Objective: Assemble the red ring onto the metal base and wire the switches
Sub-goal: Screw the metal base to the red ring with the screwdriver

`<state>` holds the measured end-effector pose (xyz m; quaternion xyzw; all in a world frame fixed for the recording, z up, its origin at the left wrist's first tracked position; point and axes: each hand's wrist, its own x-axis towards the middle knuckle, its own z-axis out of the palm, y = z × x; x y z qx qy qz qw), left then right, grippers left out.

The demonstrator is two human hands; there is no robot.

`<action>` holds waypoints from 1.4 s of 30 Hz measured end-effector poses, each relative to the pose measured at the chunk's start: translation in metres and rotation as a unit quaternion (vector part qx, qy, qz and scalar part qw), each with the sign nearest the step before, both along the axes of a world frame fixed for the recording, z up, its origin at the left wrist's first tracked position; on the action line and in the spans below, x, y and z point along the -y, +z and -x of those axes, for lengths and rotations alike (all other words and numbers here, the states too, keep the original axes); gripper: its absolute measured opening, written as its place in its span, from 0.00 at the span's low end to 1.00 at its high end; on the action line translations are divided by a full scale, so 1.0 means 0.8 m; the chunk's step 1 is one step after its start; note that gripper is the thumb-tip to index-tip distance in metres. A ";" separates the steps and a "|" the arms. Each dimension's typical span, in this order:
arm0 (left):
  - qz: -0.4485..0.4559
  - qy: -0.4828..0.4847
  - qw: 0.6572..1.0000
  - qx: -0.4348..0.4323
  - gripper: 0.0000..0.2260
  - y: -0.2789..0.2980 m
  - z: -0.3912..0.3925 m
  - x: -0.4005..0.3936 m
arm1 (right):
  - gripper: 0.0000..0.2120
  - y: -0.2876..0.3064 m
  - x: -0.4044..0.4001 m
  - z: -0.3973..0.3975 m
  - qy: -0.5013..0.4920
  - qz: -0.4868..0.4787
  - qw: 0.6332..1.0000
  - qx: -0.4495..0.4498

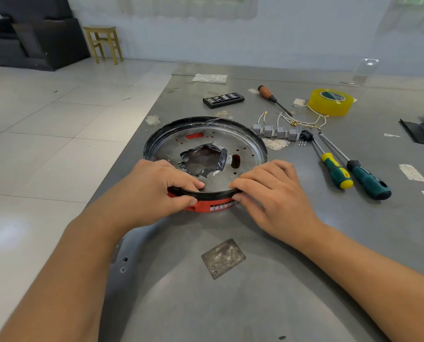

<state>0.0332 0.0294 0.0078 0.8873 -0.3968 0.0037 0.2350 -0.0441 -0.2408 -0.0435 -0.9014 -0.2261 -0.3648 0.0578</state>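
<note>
The red ring (204,206) sat under the near rim of the round metal base (206,134) on the grey table (280,243), where the left hand (154,191) and right hand (270,193) each pinched that rim, while four grey switches (275,130) lay just beyond the base, near two screwdrivers (349,172).

Both hands (156,191) on metal base (230,141)

Bare table (230,304) lies open before the metal base (250,144); switches (275,130) and screwdrivers (336,172) crowd its right.
</note>
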 end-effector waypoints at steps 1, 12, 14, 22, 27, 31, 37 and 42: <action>0.001 0.004 1.000 -0.003 0.09 0.000 0.001 0.000 | 0.08 0.000 0.000 0.000 0.000 -0.002 1.000 -0.001; 0.016 0.015 1.000 -0.003 0.06 -0.002 0.003 0.004 | 0.09 -0.002 0.001 0.000 -0.005 0.001 1.000 -0.006; 0.018 0.016 1.000 -0.001 0.06 -0.002 0.003 0.005 | 0.09 -0.002 0.001 0.000 -0.004 -0.002 1.000 -0.009; -0.018 0.039 0.999 0.021 0.09 -0.009 0.008 0.015 | 0.10 -0.002 0.001 -0.001 -0.008 0.002 1.000 -0.021; -0.108 0.073 0.986 0.103 0.27 -0.016 0.013 0.027 | 0.07 -0.003 -0.002 -0.002 -0.010 0.002 1.000 -0.007; -0.180 0.091 0.972 0.117 0.37 -0.011 0.009 0.038 | 0.06 -0.003 -0.003 -0.001 -0.010 -0.001 1.000 0.004; -0.227 0.027 0.970 0.087 0.31 0.003 -0.014 0.051 | 0.06 -0.003 -0.002 -0.003 -0.008 0.001 1.000 0.013; -0.221 0.018 0.972 0.074 0.36 0.001 -0.021 0.053 | 0.07 -0.003 -0.001 -0.007 -0.002 0.009 1.000 0.017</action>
